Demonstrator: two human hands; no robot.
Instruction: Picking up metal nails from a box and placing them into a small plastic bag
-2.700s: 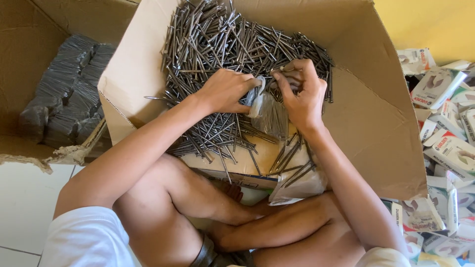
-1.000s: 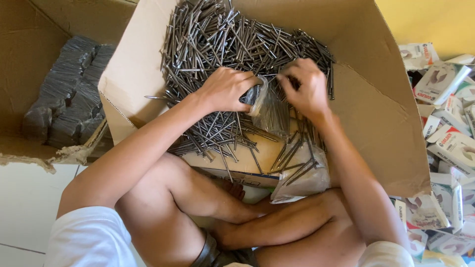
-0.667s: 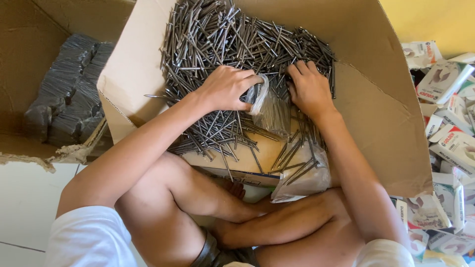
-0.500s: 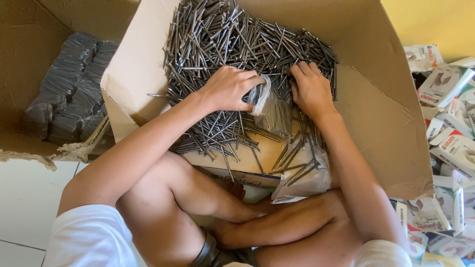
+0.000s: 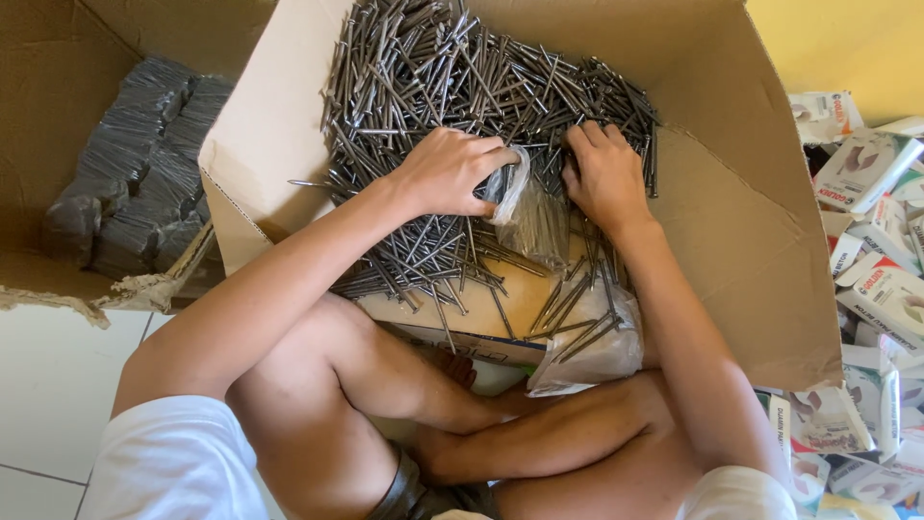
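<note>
Nails (image 5: 452,77), long and grey, lie heaped in an open cardboard box (image 5: 741,241) tipped toward the seated person, the heap filling the far and middle part of the box floor and thinning to bare cardboard nearer the knees; the nails lie crossed in many directions, though most run roughly away from the person. Clear plastic bag (image 5: 525,207), small and already holding a few nails, sits between the two hands at the near edge of the heap, its mouth turned up and to the left, its long axis slanting down toward the person. Left hand (image 5: 445,173) is closed on the rim of the bag mouth, fingers curled over the plastic and knuckles up, resting on the nails. Right hand (image 5: 604,173) lies just right of the bag, palm down, fingers spread and pressed into the heap with the tips buried among the nails; whether any nails are gripped under the palm cannot be told. The heap thus lies directly beneath and beyond the right hand, which is the nearer hand to loose nails, and the bag mouth lies just to its left. A second plastic bag (image 5: 587,342), fuller, lies at the box's near edge against the person's leg. Dark wrapped bundles (image 5: 135,183) fill another cardboard box at left, small white cartons (image 5: 866,173) are piled at right, and white floor tile (image 5: 58,385) shows at lower left
</note>
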